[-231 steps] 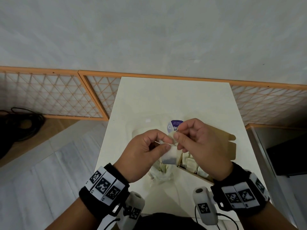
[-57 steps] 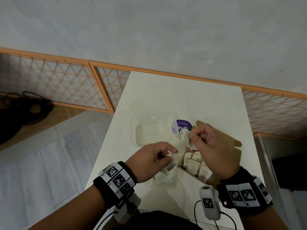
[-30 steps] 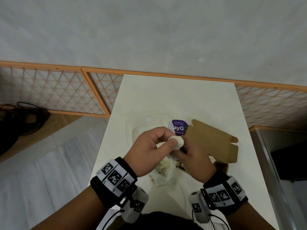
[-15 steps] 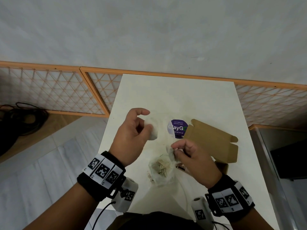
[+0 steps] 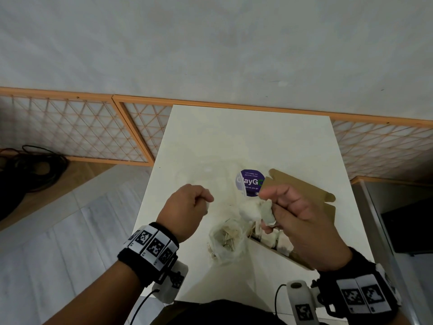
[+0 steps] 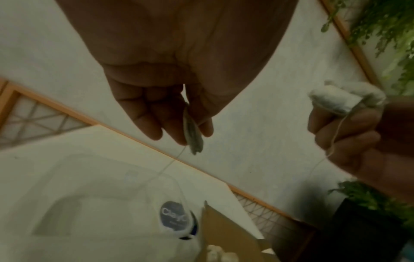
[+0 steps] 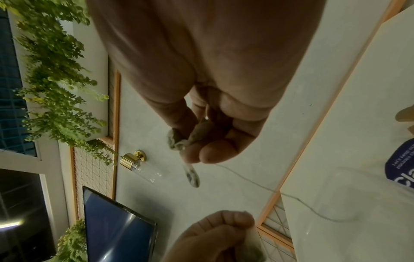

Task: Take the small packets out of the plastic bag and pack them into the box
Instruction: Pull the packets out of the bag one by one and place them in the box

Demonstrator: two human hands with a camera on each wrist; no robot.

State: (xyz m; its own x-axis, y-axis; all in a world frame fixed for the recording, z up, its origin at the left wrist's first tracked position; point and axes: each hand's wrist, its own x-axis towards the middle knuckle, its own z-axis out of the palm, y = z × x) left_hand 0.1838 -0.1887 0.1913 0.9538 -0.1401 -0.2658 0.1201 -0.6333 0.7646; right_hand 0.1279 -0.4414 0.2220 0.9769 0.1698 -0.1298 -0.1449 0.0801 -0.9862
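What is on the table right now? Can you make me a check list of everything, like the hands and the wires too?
Surface: white table, bare at the far end.
Job's things: open brown box with packets inside; clear plastic bag beside it, some contents left.
Clutter: round purple sticker on the table.
Grips: left hand pinches a small packet; right hand holds a white packet; a thin string trails from it.
Cables: dark coil on the floor, left; wires at both wrist cameras.
Surroundings: grey wall, orange lattice panels.
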